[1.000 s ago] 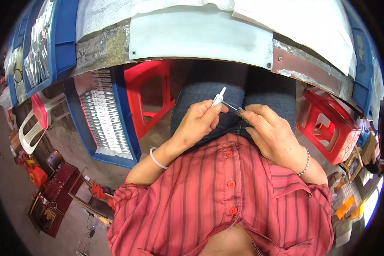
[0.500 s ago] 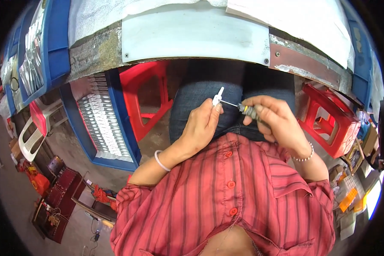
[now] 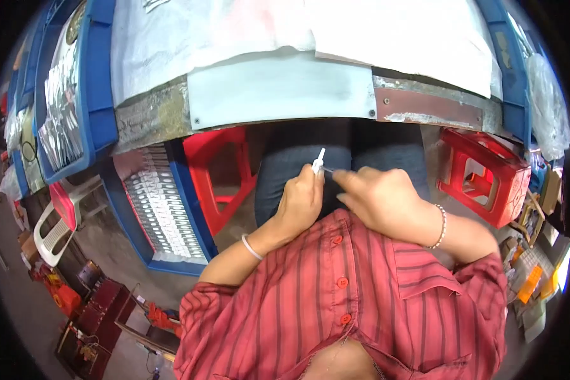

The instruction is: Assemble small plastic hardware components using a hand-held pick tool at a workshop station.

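Over my lap, my left hand (image 3: 302, 196) pinches a small white, shiny piece (image 3: 318, 161) with a narrow tip pointing up. My right hand (image 3: 386, 197) is curled close beside it, its fingertips smeared by motion. A thin metal shaft (image 3: 329, 170) of a hand tool runs from those fingers toward the piece. The tool's handle is hidden by the right hand, and whether its end touches the piece is too small to tell.
The bench edge (image 3: 285, 88), with a pale plate, lies just ahead. At my left stand a blue crate (image 3: 202, 237) of rowed silvery metal pieces and a higher blue bin (image 3: 95, 126). Red plastic stools stand left (image 3: 199, 152) and right (image 3: 512, 193).
My right hand has moved left, closer to my left hand, and turned so that its back covers the tool's handle. The view has shifted, showing more of the bench top.
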Available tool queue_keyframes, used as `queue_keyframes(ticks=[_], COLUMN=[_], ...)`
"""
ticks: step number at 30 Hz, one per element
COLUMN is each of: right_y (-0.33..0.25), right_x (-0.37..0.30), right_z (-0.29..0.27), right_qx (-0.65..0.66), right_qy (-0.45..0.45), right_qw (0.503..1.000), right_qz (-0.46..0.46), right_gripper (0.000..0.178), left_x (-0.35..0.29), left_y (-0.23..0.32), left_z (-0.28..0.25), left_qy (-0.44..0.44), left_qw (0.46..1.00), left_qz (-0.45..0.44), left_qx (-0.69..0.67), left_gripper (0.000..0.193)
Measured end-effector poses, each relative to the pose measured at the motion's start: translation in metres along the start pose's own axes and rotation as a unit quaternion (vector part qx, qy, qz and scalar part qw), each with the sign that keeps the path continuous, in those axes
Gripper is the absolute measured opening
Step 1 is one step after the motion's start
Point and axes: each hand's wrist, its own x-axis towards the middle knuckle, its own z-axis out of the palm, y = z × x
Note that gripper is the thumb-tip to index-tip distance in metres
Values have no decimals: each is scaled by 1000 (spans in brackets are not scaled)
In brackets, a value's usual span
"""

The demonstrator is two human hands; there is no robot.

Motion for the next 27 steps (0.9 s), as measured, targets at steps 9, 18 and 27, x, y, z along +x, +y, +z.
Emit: queue_keyframes(ticks=[9, 18, 27], right_y=[25, 6, 25], right_x=[5, 17, 20], right_z=[26, -1, 21], right_qx=[485, -62, 447], right_qy=[-12, -66, -26], right_qw=[854, 996, 877], right_qz=[190, -8, 174], right_gripper=[32, 39, 31], left_x=[1, -1, 4], left_y=[-8, -16, -16], left_z=[2, 12, 4], left_qy=[18, 38, 55], left_qw=[1000, 999, 997], left_qz=[-11, -14, 3], left_qx=[21, -24, 62], left_gripper=[18, 17, 18])
